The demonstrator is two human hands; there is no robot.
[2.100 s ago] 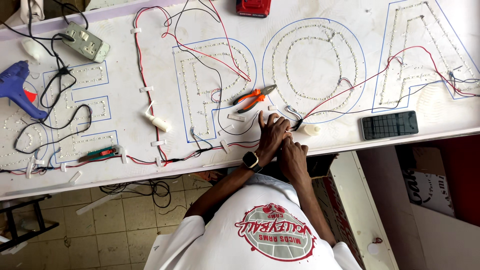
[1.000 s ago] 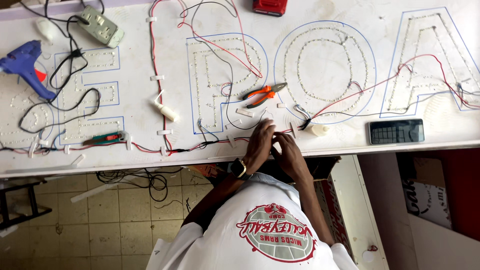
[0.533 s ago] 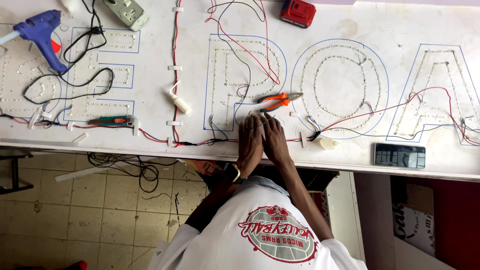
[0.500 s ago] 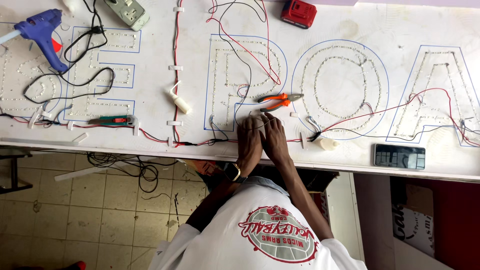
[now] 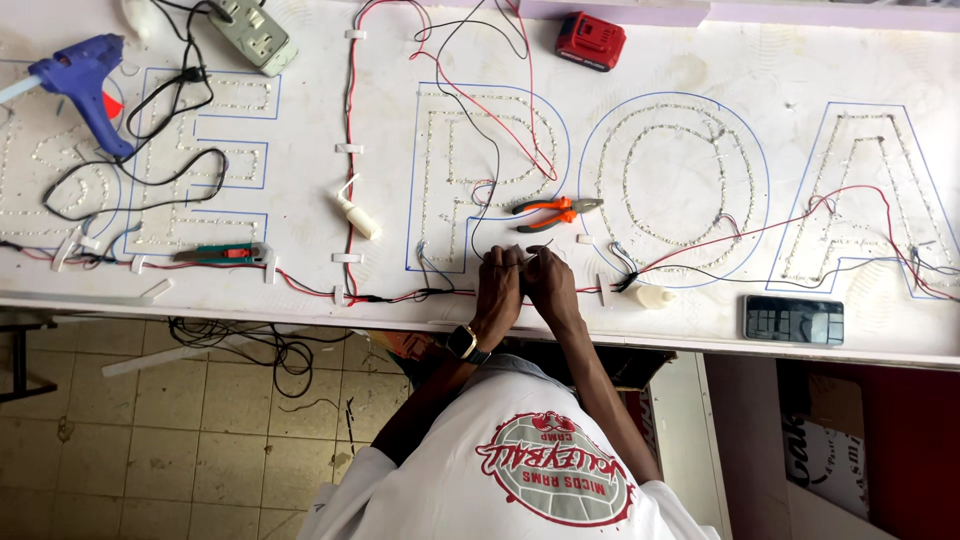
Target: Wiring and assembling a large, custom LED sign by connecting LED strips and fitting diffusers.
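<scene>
My left hand [image 5: 497, 290], with a watch on its wrist, and my right hand [image 5: 550, 285] meet fingertip to fingertip at the foot of the blue-outlined letter P [image 5: 470, 170] on the white sign board [image 5: 700, 70]. Both pinch the ends of thin dark wires [image 5: 527, 252] between them. Red and black wires [image 5: 470, 110] run across the board and along its near edge. The letters are dotted with rows of small lights. Orange-handled pliers [image 5: 557, 211] lie just beyond my hands.
A blue glue gun [image 5: 85, 85] and a power strip [image 5: 250, 30] lie at the far left, a green and red wire stripper [image 5: 225, 253] near the front edge. A white tube [image 5: 357, 218], a small white bottle [image 5: 655, 296], a red box [image 5: 590, 41] and a phone [image 5: 793, 320] also rest on the board.
The view has shifted along the board. My hands have stayed near the front edge below the pliers, sliding slightly left and drawing together on the wire ends.
</scene>
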